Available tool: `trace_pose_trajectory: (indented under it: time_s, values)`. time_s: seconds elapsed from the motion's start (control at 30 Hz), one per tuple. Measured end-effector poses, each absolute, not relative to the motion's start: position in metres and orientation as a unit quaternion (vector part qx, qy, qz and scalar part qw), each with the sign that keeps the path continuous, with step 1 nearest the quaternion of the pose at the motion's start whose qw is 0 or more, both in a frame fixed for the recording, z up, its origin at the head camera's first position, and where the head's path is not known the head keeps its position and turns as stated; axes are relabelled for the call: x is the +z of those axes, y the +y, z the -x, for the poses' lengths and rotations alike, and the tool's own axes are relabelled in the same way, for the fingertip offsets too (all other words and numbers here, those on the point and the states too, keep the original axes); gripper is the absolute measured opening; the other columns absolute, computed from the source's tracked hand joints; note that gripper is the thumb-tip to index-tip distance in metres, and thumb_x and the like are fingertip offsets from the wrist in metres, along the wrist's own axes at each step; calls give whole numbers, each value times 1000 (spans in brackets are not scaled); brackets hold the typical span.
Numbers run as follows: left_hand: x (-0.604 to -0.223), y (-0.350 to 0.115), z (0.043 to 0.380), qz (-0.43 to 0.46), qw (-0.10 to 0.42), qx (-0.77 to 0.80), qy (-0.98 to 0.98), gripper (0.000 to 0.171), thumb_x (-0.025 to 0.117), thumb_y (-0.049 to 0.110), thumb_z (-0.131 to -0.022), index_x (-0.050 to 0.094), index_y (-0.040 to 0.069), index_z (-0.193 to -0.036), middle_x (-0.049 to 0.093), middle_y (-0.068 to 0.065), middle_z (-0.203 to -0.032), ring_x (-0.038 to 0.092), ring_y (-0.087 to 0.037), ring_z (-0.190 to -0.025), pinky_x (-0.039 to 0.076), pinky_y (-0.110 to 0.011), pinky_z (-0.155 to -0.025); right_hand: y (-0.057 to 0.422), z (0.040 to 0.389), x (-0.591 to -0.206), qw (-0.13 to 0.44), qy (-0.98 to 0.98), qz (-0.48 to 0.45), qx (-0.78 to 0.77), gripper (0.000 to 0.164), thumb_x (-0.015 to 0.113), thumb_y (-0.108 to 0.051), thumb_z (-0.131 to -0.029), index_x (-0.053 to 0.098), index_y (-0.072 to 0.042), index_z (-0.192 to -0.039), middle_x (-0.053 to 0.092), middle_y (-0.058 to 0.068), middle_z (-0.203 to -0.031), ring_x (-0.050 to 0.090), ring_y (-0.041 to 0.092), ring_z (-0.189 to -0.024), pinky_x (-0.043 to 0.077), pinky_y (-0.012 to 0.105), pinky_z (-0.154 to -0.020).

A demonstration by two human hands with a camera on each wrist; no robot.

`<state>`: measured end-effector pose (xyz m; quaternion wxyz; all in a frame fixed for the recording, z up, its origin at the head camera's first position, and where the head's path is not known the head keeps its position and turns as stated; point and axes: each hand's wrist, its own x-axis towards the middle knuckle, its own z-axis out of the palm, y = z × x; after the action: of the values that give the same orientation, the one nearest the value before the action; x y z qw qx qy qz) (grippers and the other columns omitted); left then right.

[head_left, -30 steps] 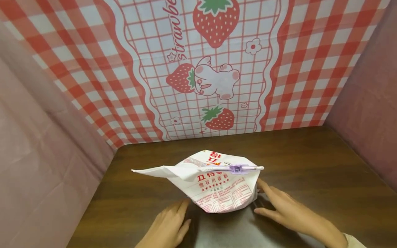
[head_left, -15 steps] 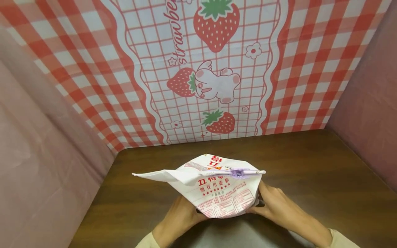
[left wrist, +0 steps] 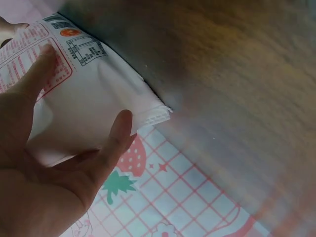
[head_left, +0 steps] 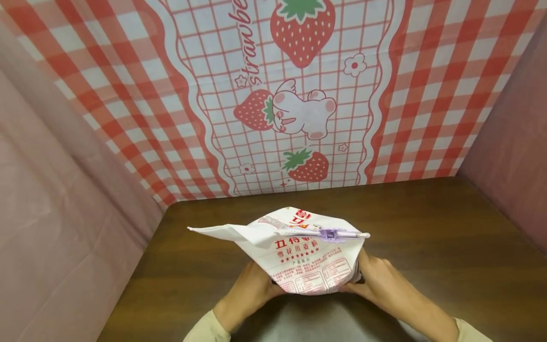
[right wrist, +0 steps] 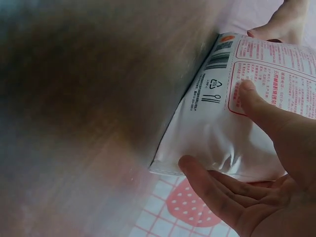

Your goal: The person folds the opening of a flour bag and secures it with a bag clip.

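Observation:
A white flour bag [head_left: 305, 273] with red print stands upright near the table's front, its top folded to a point at the left. Along that top runs a sealing clip with a purple slider [head_left: 329, 233]. My left hand [head_left: 253, 289] grips the bag's left side, my right hand [head_left: 378, 274] its right side. In the left wrist view, the left thumb lies over the printed panel of the bag [left wrist: 79, 113] and the other fingers go round the side. The right wrist view has the right hand [right wrist: 281, 192] in a similar hold, near the barcode.
The brown wooden table [head_left: 410, 213] extends beyond and to both sides of the bag. A checked strawberry cloth [head_left: 299, 118] hangs at its back edge. Pink curtains [head_left: 55, 204] close off the left and right sides.
Both hands were apart from or just beside the bag a second ago. They have moved in and taken hold of its two sides. The bag has hardly moved.

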<state>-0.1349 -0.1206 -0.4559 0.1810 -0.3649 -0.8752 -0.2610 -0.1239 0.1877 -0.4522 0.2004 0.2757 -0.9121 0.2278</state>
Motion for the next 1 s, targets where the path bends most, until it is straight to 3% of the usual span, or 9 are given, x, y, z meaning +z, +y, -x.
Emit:
trace_pose_trajectory:
  time_s: [0.2,0.57,0.83,1.0]
  values:
    - [-458,-118,137,349,179,-254,-884,65,88,38,-71,59,18,-125,65,1,-121,64,-17,-109,54,-35,-91,190,129,-452,202,-908,-286,229,92,92,-37,-62,40,-7,-131,65,-4,-85,63,8,-70,52,29,-55]
    - [-456,-117,144,351,198,-246,-882,69,91,38,-66,59,18,-123,68,1,-116,67,-19,-103,56,-38,-86,192,139,-451,202,-901,-302,235,110,93,-37,-61,30,-4,-144,63,-5,-77,62,7,-67,51,26,-52]
    - [-453,-114,153,333,171,-255,-892,68,89,40,-69,59,19,-126,65,1,-121,66,-19,-105,56,-37,-86,193,151,-450,186,-907,-296,235,104,92,-41,-62,33,-5,-140,61,-7,-72,56,4,-62,49,27,-51]
    - [-454,-114,160,332,175,-251,-893,70,91,38,-64,60,17,-124,67,0,-118,67,-19,-99,56,-37,-83,193,159,-449,181,-911,-291,229,99,92,-42,-61,38,-4,-134,60,-5,-69,55,5,-60,49,29,-51]
